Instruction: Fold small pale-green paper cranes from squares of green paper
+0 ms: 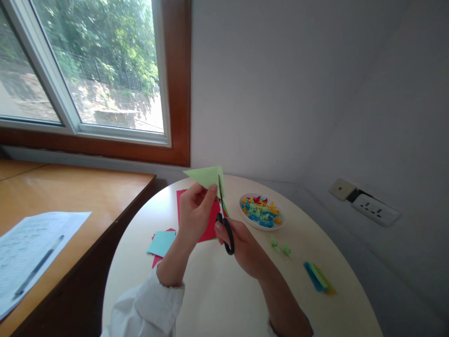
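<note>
My left hand (pixel 196 208) pinches a light green sheet of paper (pixel 206 176), folded to a triangle, by its lower edge. In my right hand (pixel 242 241) is a pair of scissors (pixel 227 230) with black handles, fingers through the loops. The blades point up and lie along the right side of the green paper, close to its edge. Behind both hands a red sheet of paper (pixel 211 229) rests on the round table (pixel 213 299), partly hidden, with some green showing under it. Small light blue squares of paper (pixel 163 243) lie left of my left wrist, over red pieces.
A white dish (pixel 263 228) of colourful folded paper shapes stands at the right. Nearer lie two small green folded shapes (pixel 280 246) and several coloured paper strips (pixel 319 277). On the wooden desk (pixel 105 192) at left are a written sheet (pixel 35 238) and a pen (pixel 40 264).
</note>
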The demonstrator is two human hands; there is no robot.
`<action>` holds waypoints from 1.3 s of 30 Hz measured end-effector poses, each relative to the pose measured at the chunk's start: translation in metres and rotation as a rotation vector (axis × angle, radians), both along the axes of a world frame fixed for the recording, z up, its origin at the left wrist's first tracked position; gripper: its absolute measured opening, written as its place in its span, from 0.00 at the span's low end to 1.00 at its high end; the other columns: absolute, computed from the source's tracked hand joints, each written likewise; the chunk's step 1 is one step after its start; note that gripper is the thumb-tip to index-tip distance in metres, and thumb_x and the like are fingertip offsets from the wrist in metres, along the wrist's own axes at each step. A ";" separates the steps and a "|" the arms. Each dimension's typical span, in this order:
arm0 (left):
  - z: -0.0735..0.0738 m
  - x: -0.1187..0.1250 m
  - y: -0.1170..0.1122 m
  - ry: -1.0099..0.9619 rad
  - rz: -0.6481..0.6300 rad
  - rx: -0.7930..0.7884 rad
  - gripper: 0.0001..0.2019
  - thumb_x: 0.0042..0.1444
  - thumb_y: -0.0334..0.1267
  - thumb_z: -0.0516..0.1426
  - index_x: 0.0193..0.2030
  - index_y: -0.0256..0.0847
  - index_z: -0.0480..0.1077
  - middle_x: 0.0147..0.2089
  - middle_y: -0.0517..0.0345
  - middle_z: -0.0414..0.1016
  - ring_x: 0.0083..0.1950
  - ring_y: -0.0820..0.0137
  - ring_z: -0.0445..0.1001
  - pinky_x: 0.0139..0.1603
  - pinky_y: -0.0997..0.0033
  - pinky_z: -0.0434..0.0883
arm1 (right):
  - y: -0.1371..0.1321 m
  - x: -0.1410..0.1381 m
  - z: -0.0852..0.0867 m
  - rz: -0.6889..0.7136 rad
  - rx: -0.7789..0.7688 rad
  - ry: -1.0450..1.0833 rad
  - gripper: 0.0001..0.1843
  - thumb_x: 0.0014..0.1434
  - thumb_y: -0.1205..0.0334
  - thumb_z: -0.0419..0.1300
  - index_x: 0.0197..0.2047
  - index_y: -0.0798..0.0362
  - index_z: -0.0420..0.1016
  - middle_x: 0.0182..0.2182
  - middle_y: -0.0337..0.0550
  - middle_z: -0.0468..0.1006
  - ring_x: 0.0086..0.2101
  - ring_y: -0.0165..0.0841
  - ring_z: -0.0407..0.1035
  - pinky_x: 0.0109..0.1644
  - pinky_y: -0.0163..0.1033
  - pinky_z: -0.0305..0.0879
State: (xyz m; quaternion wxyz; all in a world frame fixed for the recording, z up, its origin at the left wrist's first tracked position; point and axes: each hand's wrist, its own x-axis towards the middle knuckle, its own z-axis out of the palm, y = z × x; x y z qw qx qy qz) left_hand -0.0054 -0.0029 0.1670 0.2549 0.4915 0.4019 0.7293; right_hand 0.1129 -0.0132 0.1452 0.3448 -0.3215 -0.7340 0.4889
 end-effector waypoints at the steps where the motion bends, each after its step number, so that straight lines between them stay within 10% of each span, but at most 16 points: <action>1: 0.000 0.000 0.000 -0.003 -0.001 -0.002 0.12 0.49 0.43 0.58 0.22 0.39 0.66 0.20 0.63 0.68 0.24 0.74 0.66 0.25 0.76 0.64 | 0.000 0.000 0.000 0.002 0.002 0.003 0.25 0.58 0.39 0.47 0.23 0.51 0.53 0.19 0.32 0.53 0.22 0.25 0.49 0.24 0.35 0.45; 39: 0.000 0.000 0.000 0.001 -0.008 -0.001 0.11 0.50 0.42 0.58 0.22 0.39 0.66 0.20 0.61 0.70 0.24 0.74 0.68 0.25 0.75 0.65 | 0.000 0.000 0.000 0.000 0.015 0.016 0.25 0.58 0.39 0.47 0.22 0.51 0.53 0.19 0.32 0.53 0.21 0.25 0.49 0.24 0.35 0.45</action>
